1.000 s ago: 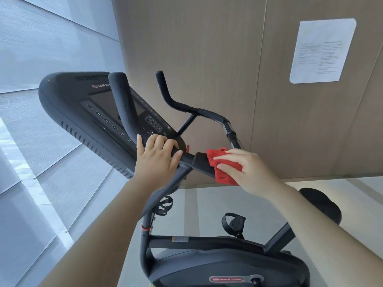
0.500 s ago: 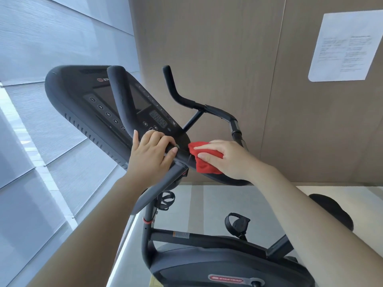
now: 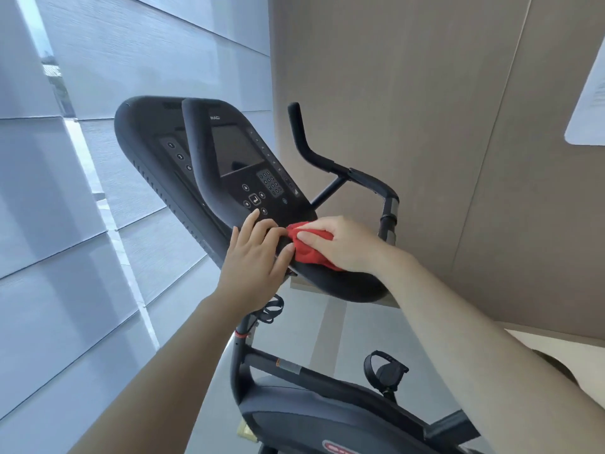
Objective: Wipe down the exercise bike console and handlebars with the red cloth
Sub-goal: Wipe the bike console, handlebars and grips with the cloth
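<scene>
Red cloth (image 3: pixel 307 253), bright and crumpled, sits at the lower edge of the console (image 3: pixel 235 204), pressed there by my right hand (image 3: pixel 340 245) with fingers curled over it. Just beside it, my left hand (image 3: pixel 253 257) grips the base of the near handlebar (image 3: pixel 199 152). I judge the console wipe is beginning; next I sweep up over its keypad (image 3: pixel 271 184) and screen (image 3: pixel 234 150). Beyond the console stands the far handlebar (image 3: pixel 327 162).

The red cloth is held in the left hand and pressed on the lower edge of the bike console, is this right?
Not the left: the head view shows the right hand holding the red cloth, pressed on the lower edge of the bike console. The left hand grips the handlebar.
</scene>
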